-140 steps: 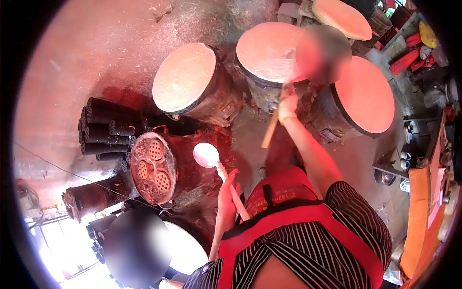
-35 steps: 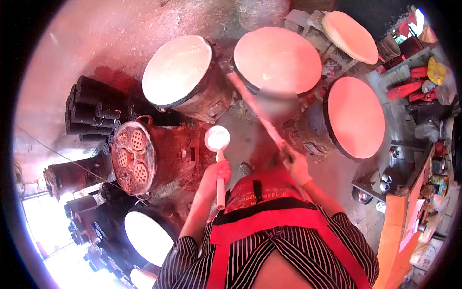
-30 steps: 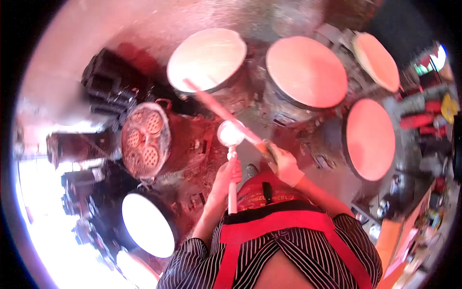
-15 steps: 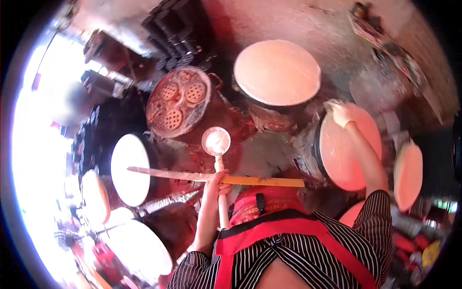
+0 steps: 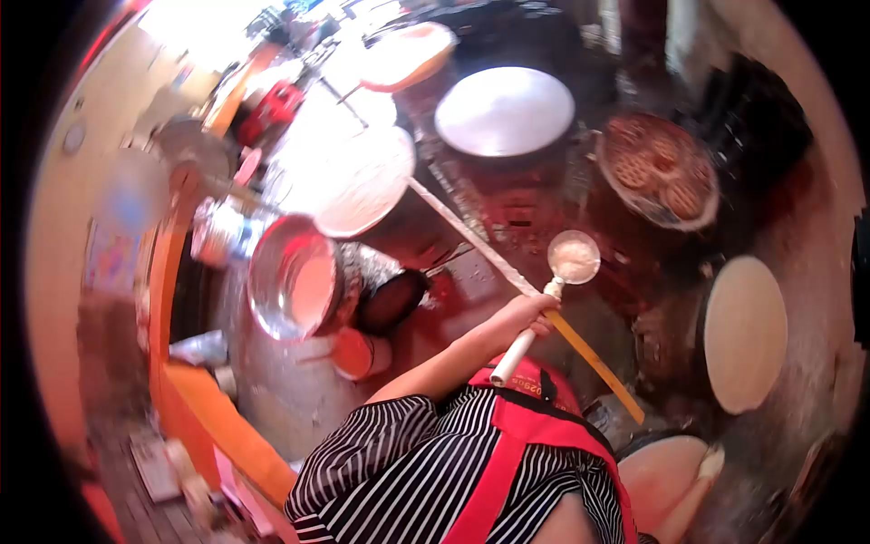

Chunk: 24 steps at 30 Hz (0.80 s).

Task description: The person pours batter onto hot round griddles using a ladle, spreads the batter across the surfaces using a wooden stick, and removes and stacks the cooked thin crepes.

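Observation:
My left hand (image 5: 530,315) is closed around two tools that cross each other. One is a ladle (image 5: 515,357) with a thick white handle, its round bowl holding pale batter. The other is a long flat wooden stick (image 5: 594,352), yellow at the near end and coated with batter at the far end. At lower right, my right hand (image 5: 712,462) is at the edge of a round griddle (image 5: 660,476) covered with a thin pale layer. Its fingers look drawn together, but blur hides what they hold.
More round griddles stand around me, including a pale one (image 5: 745,335) on the right and a white one (image 5: 505,111) ahead. A pan (image 5: 625,204) holds perforated coal briquettes. A metal pot (image 5: 265,272) with pale batter and an orange bucket (image 5: 355,355) stand left.
My view has swung left, bringing the metal pot and orange counter into sight. My left hand still grips the ladle and stick. My right hand stays at the edge of a griddle.

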{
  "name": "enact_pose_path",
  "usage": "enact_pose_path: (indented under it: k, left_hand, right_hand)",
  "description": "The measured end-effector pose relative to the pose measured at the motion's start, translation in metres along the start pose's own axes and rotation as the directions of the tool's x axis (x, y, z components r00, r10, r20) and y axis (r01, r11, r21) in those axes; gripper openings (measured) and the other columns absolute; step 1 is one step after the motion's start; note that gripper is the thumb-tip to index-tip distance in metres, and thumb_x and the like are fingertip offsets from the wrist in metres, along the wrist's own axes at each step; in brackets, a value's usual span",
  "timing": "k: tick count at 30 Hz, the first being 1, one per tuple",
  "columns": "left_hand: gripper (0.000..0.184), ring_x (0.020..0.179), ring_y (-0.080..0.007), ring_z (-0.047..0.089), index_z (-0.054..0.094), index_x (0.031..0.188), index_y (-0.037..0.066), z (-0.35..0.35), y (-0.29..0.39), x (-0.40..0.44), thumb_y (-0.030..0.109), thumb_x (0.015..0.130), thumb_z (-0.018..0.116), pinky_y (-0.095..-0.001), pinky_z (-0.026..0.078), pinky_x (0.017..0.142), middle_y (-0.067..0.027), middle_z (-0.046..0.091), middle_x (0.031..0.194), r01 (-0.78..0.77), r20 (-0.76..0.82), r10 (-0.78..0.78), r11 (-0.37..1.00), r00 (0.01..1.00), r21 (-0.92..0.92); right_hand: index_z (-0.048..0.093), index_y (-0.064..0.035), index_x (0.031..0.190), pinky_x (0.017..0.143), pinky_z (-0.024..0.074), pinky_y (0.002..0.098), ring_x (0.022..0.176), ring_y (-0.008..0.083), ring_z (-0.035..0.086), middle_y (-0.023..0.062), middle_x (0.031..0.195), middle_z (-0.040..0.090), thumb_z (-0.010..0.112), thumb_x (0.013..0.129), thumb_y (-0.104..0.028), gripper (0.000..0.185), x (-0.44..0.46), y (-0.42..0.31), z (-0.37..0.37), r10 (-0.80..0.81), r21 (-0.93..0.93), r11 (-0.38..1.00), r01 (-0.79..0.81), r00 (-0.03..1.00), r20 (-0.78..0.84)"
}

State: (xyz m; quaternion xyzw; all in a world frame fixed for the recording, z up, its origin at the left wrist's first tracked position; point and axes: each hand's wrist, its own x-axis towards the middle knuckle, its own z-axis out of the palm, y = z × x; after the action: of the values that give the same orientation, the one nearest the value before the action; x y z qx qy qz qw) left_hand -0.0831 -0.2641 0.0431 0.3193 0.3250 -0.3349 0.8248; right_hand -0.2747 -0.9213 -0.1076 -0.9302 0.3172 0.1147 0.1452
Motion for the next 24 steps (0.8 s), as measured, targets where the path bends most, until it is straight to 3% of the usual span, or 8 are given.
enact_pose_path:
  k: [3, 5, 8, 10, 11, 14, 19, 24]
  left_hand:
    - [0.013, 0.043, -0.0029, 0.032, 0.045, 0.088, -0.002, 0.005, -0.006, -0.007, 0.008, 0.086, 0.053, -0.0168, 0.023, 0.033, 0.0000, 0.038, 0.064, -0.045, -0.044, 0.040, 0.992, 0.998, -0.119]
    - [0.016, 0.043, -0.0019, 0.029, 0.048, 0.095, -0.003, -0.002, -0.023, 0.012, 0.012, 0.089, 0.051, -0.0158, 0.022, 0.032, 0.0013, 0.036, 0.063, -0.074, -0.053, 0.064, 0.974, 0.997, -0.212]
    - [0.020, 0.043, -0.0014, 0.028, 0.049, 0.100, -0.004, -0.078, 0.013, -0.037, 0.015, 0.092, 0.049, -0.0153, 0.021, 0.032, 0.0021, 0.035, 0.062, -0.139, -0.080, 0.118, 0.932, 0.990, -0.334]
    - [0.014, 0.042, -0.0027, 0.029, 0.047, 0.093, -0.003, -0.120, 0.019, -0.053, 0.010, 0.090, 0.050, -0.0169, 0.024, 0.033, 0.0010, 0.036, 0.063, -0.214, -0.104, 0.187, 0.882, 0.977, -0.421]
    - [0.014, 0.043, -0.0023, 0.029, 0.047, 0.094, -0.003, -0.139, 0.026, -0.066, 0.010, 0.090, 0.052, -0.0168, 0.024, 0.033, 0.0015, 0.035, 0.064, -0.257, -0.165, 0.206, 0.874, 0.965, -0.413]
    - [0.015, 0.043, -0.0021, 0.029, 0.049, 0.095, -0.002, -0.204, 0.041, -0.109, 0.010, 0.089, 0.055, -0.0160, 0.024, 0.035, 0.0026, 0.035, 0.065, -0.424, -0.319, 0.317, 0.830, 0.893, -0.362]
    - [0.015, 0.043, -0.0017, 0.030, 0.052, 0.095, -0.002, -0.303, 0.051, -0.179, 0.010, 0.088, 0.056, -0.0161, 0.025, 0.036, 0.0020, 0.039, 0.067, -0.649, -0.543, 0.401, 0.642, 0.738, -0.408]
    - [0.018, 0.046, -0.0031, 0.034, 0.052, 0.099, -0.002, -0.374, 0.039, -0.224, 0.010, 0.087, 0.058, -0.0169, 0.027, 0.037, -0.0016, 0.046, 0.073, -0.828, -0.726, 0.422, 0.414, 0.543, -0.379]
  right_hand:
    - [0.056, -0.0029, 0.119, 0.087, 0.0438, 0.0388, 0.102, 0.0365, 0.057, 0.0211, 0.116, 0.058, 0.046, 0.089, -0.020, 0.036, 0.046, 0.020, -0.023, -0.146, -0.190, 0.965, 0.178, 0.975, 0.170]
    - [0.056, -0.0041, 0.120, 0.087, 0.0447, 0.0374, 0.103, 0.0337, 0.057, 0.0170, 0.117, 0.060, 0.046, 0.089, -0.015, 0.035, 0.070, 0.007, -0.029, 0.013, 0.012, 1.000, -0.010, 0.940, -0.342]
    - [0.055, -0.0042, 0.123, 0.088, 0.0451, 0.0371, 0.104, 0.0295, 0.058, 0.0151, 0.118, 0.060, 0.046, 0.088, -0.009, 0.036, 0.001, -0.185, -0.060, -0.155, -0.045, 0.979, 0.199, 0.580, -0.800]
    - [0.048, 0.0021, 0.127, 0.096, 0.0426, 0.0375, 0.107, 0.0269, 0.057, 0.0153, 0.124, 0.056, 0.044, 0.087, -0.002, 0.041, -0.016, -0.286, -0.025, -0.181, 0.044, 0.943, 0.330, 0.619, -0.765]
    - [0.041, 0.0042, 0.131, 0.099, 0.0402, 0.0362, 0.111, 0.0264, 0.054, 0.0139, 0.126, 0.054, 0.044, 0.086, 0.001, 0.046, 0.031, -0.286, 0.022, -0.256, 0.340, 0.652, 0.677, 0.619, -0.742]
    - [0.038, 0.0007, 0.133, 0.100, 0.0369, 0.0360, 0.114, 0.0224, 0.049, 0.0132, 0.131, 0.046, 0.044, 0.092, -0.003, 0.042, -0.067, -0.499, 0.043, -0.552, 0.290, 0.541, 0.790, 0.593, -0.586]
    - [0.044, -0.0019, 0.129, 0.093, 0.0433, 0.0331, 0.114, 0.0233, 0.050, 0.0103, 0.127, 0.048, 0.048, 0.089, -0.003, 0.040, -0.112, -0.709, 0.152, -0.687, 0.891, 0.199, 0.408, 0.707, -0.170]
    - [0.055, -0.0025, 0.120, 0.094, 0.0399, 0.0320, 0.108, 0.0196, 0.054, 0.0112, 0.118, 0.058, 0.057, 0.088, -0.016, 0.034, -0.147, -0.892, 0.225, -0.826, 0.782, 0.331, 0.528, 0.563, -0.030]
